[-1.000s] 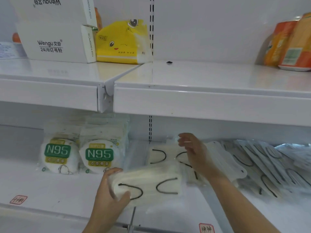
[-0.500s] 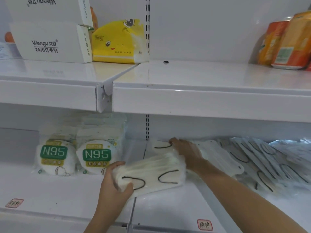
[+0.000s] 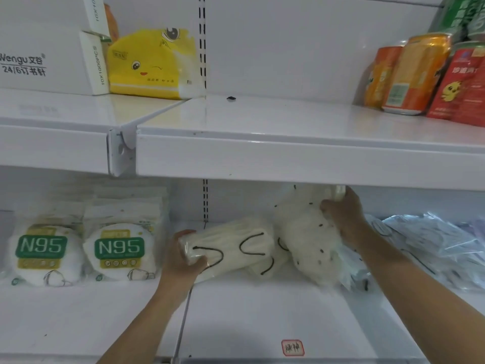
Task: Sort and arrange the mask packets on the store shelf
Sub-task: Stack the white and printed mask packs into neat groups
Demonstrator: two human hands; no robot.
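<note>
Head view: a stack of mask packets (image 3: 231, 248) was gripped at its left end by the left hand (image 3: 183, 261) on the lower shelf (image 3: 262, 319); a raised bundle (image 3: 304, 232) was clutched by the right hand (image 3: 343, 219). Light, soft, slippery film was judged best pinched at the edges.

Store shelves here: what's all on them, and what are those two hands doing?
N95 mask packs: two, white with green labels, lower shelf left.
Cream mask bundle: one, black ear loops, lower shelf middle.
Raised mask bundle: one, cream, lifted beside it.
Clear mask packets: loose heap, count unclear, lower shelf right.
White boxes: stacked, upper shelf left.
Yellow tissue pack: one, beside boxes.
Cans: several, orange, red, green, upper shelf right.
Left hand: grips cream mask bundle.
Right hand: grips raised mask bundle.
</note>
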